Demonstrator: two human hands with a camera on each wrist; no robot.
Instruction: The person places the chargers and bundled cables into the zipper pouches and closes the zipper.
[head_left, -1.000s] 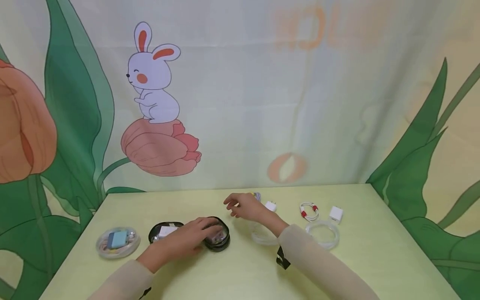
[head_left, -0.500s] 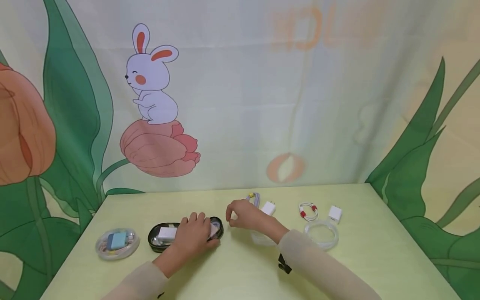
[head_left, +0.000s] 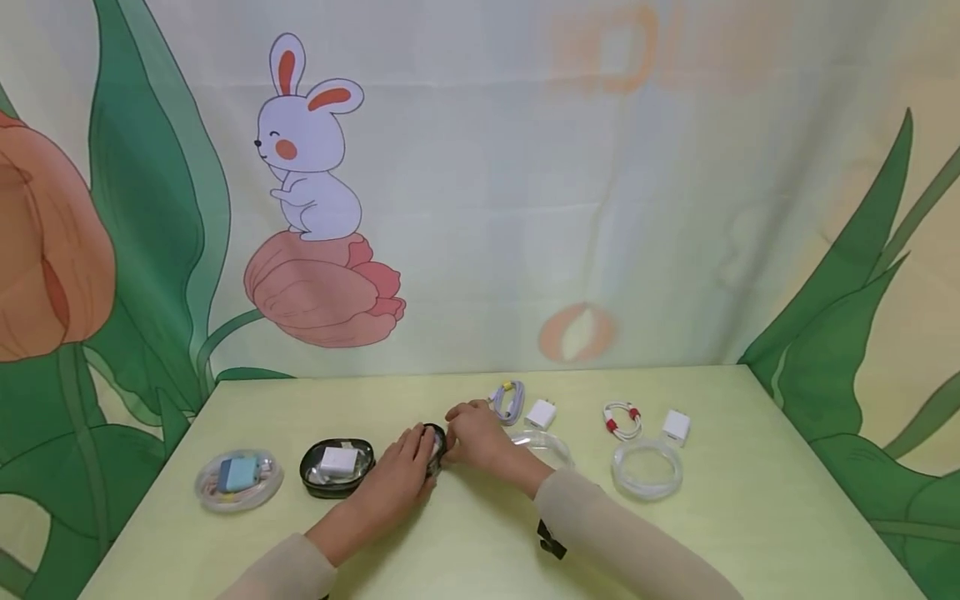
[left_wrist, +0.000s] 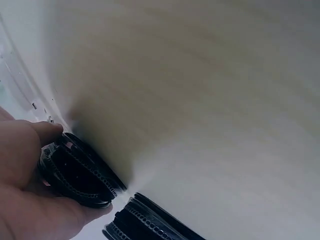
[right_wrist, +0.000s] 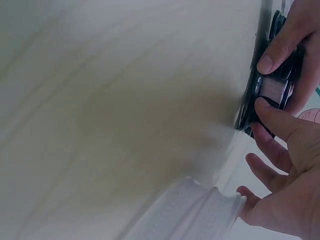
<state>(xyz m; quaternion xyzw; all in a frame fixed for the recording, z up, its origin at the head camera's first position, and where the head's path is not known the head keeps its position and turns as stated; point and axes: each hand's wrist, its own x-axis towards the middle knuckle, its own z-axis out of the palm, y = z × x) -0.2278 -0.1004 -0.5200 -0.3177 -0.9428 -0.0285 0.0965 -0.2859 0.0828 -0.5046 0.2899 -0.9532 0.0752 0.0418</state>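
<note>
Left hand grips small black case on worktop; right hand pinches its end! Blue charger in clear case, white charger in second black case: look packed. Seemingly left: two open-lying clear pouches, coiled cables, white plugs.

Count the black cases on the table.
2. The first case is gripped by the left hand, with the right hand at its end; the second case, holding a white charger, sits to its left. Hands partly cover the first.
</note>
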